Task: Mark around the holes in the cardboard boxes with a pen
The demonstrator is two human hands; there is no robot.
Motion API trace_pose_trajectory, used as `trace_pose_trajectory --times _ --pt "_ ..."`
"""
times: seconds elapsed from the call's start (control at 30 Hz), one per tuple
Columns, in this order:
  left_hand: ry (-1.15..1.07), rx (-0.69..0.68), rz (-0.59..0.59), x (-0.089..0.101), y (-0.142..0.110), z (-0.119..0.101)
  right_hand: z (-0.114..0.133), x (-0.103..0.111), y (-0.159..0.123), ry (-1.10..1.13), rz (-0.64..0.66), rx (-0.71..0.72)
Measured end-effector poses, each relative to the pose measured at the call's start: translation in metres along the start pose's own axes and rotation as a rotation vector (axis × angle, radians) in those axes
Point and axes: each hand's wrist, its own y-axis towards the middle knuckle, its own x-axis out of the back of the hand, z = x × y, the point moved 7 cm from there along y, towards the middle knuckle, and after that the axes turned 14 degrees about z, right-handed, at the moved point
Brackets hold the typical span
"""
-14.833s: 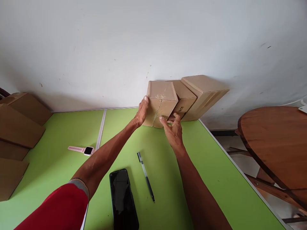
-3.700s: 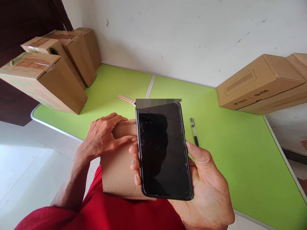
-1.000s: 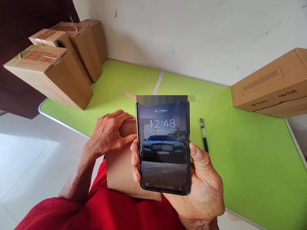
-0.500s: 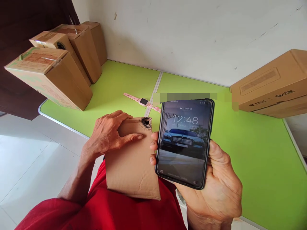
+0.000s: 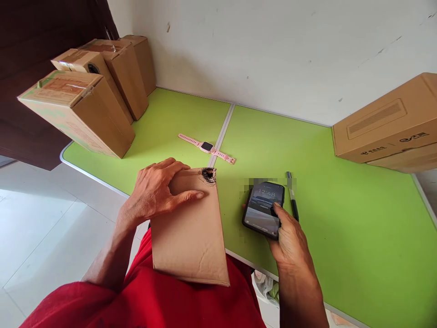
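Observation:
My left hand grips the left side of a brown piece of cardboard, its thumb across the face and its fingers over the far edge. A ragged hole with black scribble marks the cardboard's far right corner. In my right hand is a black smartphone, low over the table, its lit screen reading 12:48; the thumb reaches onto the screen. Just right of the phone lies a black and silver marker pen. Beyond the cardboard, a pink smartwatch rests with its strap spread out.
The green table has a pale seam across it and a wall behind. Several cardboard boxes stand at the left end. A larger printed box sits at the back right. Below the front edge, a plastic bag shows.
My right hand has lowered the smartphone away from my face toward the table, uncovering the marker pen and the watch's buckle end. The left hand and cardboard stay nearly in place.

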Motion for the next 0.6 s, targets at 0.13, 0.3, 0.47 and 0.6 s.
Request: trace_pose_trajectory --times 0.13,0.3,0.47,0.6 --pt "-0.005 -0.006 -0.031 0.002 -0.002 0.002 0.003 0.016 0.0 -0.096 -0.013 0.025" --pt "-0.025 0.011 -0.067 0.004 -0.005 0.005 0.022 0.021 -0.007 -0.255 -0.039 0.032" --pt "-0.094 0.006 -0.117 0.006 -0.008 0.009 0.045 0.023 -0.017 -0.64 -0.032 0.001" --pt "-0.254 -0.051 -0.233 0.013 -0.012 0.009 0.045 0.026 -0.013 -0.901 -0.007 0.026"
